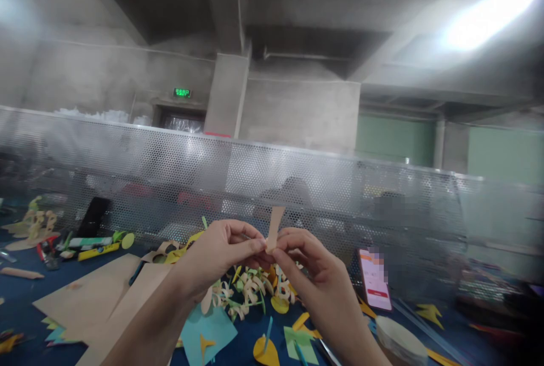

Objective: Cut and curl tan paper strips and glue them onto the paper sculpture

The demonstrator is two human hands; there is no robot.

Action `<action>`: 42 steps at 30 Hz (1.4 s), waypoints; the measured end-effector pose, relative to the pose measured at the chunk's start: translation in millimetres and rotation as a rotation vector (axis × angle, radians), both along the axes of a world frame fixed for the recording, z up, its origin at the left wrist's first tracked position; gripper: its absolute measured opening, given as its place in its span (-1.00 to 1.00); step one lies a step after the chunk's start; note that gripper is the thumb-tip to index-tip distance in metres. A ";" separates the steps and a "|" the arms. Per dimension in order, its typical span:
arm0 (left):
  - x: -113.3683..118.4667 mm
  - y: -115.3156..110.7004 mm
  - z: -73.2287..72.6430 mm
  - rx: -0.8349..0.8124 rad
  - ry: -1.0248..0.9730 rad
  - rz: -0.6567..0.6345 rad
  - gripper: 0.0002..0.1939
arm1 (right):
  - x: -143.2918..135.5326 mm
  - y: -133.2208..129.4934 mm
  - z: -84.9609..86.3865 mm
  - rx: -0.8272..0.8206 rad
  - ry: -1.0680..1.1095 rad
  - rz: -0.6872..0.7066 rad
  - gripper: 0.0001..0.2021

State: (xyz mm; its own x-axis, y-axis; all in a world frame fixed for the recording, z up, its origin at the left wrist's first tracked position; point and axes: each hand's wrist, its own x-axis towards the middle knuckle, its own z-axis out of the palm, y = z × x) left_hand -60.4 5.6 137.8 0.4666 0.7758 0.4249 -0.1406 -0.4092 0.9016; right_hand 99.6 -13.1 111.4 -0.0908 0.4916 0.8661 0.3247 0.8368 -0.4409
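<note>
A tan paper strip stands upright between my two hands, raised above the table. My left hand pinches its lower end from the left with thumb and fingers. From the right, my right hand pinches the same lower end, its thumb pressed against the paper. The fingertips of both hands nearly meet, and the very bottom of the strip is hidden by them. Behind and below the hands lies a heap of curled paper strips in cream and green.
Tan paper sheets lie at left, near a yellow marker and a pencil. Blue paper sits in front. A lit phone leans at right, behind a tape roll. A perforated metal screen borders the back.
</note>
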 end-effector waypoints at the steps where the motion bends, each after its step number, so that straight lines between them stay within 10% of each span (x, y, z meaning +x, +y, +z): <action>1: 0.0 0.2 -0.2 0.003 0.002 -0.002 -0.82 | 0.0 0.1 -0.1 -0.002 -0.004 -0.003 -0.92; 11: 0.6 -0.9 0.5 0.024 0.023 0.002 -0.84 | -5.7 -0.1 -4.3 0.011 0.069 -0.085 -0.97; 24: -1.4 -4.4 0.7 0.120 0.143 0.045 -0.87 | -3.3 1.1 -1.2 -0.246 0.163 0.140 -0.84; 42: -1.6 -6.1 -0.9 0.281 0.259 0.130 -0.82 | -4.0 -4.5 -1.5 -0.019 0.035 -0.144 -0.93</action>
State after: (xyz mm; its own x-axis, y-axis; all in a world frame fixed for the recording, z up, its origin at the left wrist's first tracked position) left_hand -62.0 -0.5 137.0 0.4913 0.7061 0.5099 0.1458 -0.6439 0.7511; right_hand 95.6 -17.6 109.9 0.0119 0.5137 0.8579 0.4253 0.7739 -0.4693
